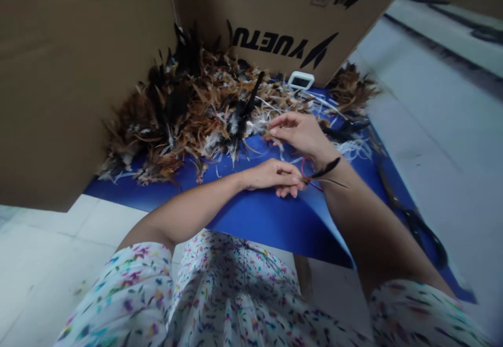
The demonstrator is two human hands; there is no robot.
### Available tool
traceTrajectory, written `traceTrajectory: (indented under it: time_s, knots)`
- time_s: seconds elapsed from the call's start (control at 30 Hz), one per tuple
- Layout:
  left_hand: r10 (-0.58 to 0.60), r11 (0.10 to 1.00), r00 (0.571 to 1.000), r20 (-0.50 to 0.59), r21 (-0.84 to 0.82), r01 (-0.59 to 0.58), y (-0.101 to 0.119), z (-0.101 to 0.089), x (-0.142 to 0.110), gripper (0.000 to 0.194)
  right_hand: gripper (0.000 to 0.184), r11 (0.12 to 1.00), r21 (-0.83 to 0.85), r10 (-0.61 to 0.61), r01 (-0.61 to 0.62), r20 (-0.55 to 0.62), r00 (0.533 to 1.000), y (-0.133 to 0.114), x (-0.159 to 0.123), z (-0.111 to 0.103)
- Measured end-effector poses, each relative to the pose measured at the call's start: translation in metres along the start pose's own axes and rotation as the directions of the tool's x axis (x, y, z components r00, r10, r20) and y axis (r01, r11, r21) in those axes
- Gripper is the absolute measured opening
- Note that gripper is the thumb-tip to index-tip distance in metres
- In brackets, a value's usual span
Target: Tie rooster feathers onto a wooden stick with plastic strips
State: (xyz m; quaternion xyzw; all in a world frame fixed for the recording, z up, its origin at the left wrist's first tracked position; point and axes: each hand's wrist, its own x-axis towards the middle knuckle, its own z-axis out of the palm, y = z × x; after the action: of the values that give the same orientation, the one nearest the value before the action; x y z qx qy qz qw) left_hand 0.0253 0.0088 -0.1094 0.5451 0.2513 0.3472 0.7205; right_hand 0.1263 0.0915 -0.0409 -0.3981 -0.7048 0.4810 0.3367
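Observation:
Low over the blue table top (251,216), my left hand (273,176) is closed in a pinch. Dark and brown feathers (326,169) stick out to the right from its fingertips, across my right wrist. Just above it, my right hand (301,132) has thumb and fingers pinched together at the near edge of a pile of feathers (196,100). What lies between those fingertips is too small to make out. A thin red strand (315,185) shows near the left fingertips. One long black feather (251,100) slants up out of the pile, left of my right hand.
Cardboard walls stand at the left (78,74) and back (275,1). A small white device with a dark screen (301,80) rests by the back wall. White strips (356,149) and another brown feather bunch (353,87) lie right. Black-handled scissors (426,231) lie along the right edge.

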Motion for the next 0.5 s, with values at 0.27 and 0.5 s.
traceTrajectory:
  time_s: [0.27,0.5]
  knots:
    - [-0.153,0.986,0.977,0.146,-0.039,0.16,-0.006,-0.01,0.005,0.025,0.022,0.94,-0.276,-0.136,0.2,0.234,0.963,-0.06,0.022,0.02]
    - [-0.146,0.981,0.984,0.098,-0.114,0.157,-0.016,-0.014,0.015,0.016,0.024,0.802,-0.358,-0.235,0.478,0.546,0.804,-0.127,0.025,0.094]
